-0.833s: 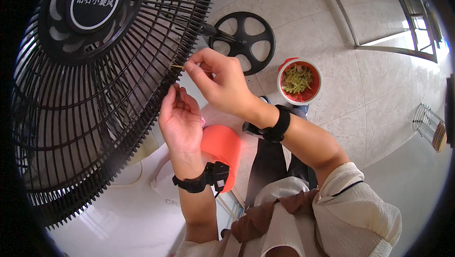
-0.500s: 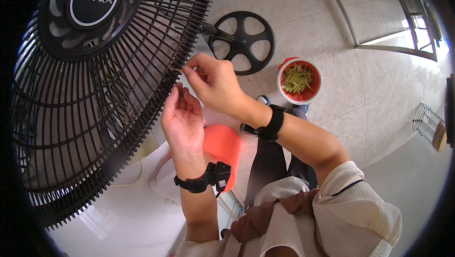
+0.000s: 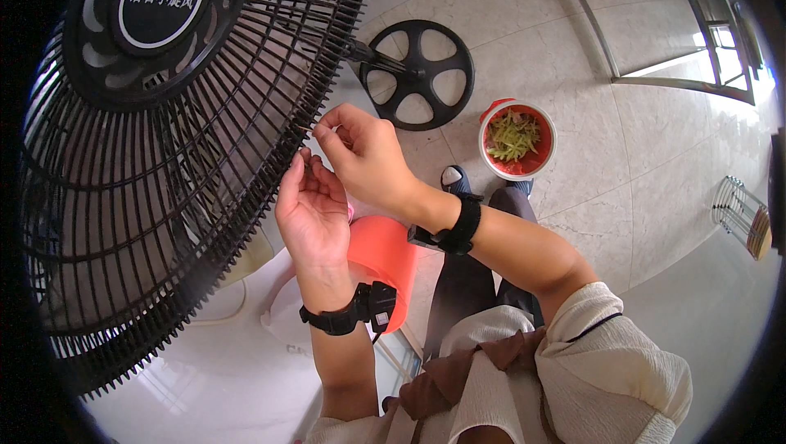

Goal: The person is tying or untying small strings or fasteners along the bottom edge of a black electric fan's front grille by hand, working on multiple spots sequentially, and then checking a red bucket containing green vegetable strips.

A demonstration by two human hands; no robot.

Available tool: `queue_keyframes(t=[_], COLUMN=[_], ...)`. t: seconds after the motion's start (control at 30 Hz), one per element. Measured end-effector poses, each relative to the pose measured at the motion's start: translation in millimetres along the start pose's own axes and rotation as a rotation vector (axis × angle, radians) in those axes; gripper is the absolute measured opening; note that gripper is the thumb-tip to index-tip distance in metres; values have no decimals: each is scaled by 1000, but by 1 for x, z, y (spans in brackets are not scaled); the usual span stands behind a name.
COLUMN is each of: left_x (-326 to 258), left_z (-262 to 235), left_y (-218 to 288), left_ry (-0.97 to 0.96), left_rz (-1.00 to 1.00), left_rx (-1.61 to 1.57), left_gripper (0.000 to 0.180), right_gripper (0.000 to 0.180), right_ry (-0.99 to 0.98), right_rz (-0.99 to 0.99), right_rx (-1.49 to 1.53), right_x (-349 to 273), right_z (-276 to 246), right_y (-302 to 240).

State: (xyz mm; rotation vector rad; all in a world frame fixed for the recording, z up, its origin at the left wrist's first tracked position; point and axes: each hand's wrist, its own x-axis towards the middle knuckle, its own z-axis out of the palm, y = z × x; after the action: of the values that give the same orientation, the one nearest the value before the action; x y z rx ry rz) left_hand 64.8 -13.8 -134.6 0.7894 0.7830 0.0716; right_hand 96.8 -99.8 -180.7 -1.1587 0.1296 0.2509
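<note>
A large black fan (image 3: 98, 63) with a ribbed wire grille fills the left side of the view. My right hand (image 3: 366, 157) pinches a thin, light-coloured stick (image 3: 306, 128) between thumb and fingertips, its end against the grille's right rim. Just below, my left hand (image 3: 314, 219) is turned palm up, fingers loosely curled and apart, with nothing visible in the palm. Its thumb and fingertips are close beside the rim; whether they touch it I cannot tell. Black straps with small devices circle both wrists.
The fan's round black base (image 3: 420, 74) stands on the tiled floor. By my feet is a red-and-white bucket (image 3: 552, 149) holding green scraps. An orange bin (image 3: 383, 252) sits beneath my left arm. A wire-legged stool (image 3: 758, 231) and a metal-framed glass panel (image 3: 684, 89) are at right.
My right hand has shifted slightly down, the stick still pinched at the rim. My left hand has barely moved. One foot shows more clearly beside the bucket.
</note>
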Motion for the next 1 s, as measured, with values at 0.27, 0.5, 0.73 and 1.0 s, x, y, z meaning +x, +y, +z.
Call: queue_keyframes(t=[0.27, 0.5, 0.73, 1.0], left_x=[1, 1, 2, 6], left_z=[-1, 2, 1, 9], left_y=[1, 1, 2, -5], left_ry=[-6, -24, -42, -101], left_rz=[-14, -16, -26, -60], left_rx=[-11, -25, -37, -96], left_gripper=[10, 12, 14, 21], right_gripper=[11, 14, 11, 8], right_ry=[-121, -231, -77, -6], right_rz=[173, 370, 179, -468], right_rx=[397, 813, 484, -483], right_x=[4, 13, 6, 23], right_z=[-3, -8, -15, -22], right_y=[-23, -9, -15, -50])
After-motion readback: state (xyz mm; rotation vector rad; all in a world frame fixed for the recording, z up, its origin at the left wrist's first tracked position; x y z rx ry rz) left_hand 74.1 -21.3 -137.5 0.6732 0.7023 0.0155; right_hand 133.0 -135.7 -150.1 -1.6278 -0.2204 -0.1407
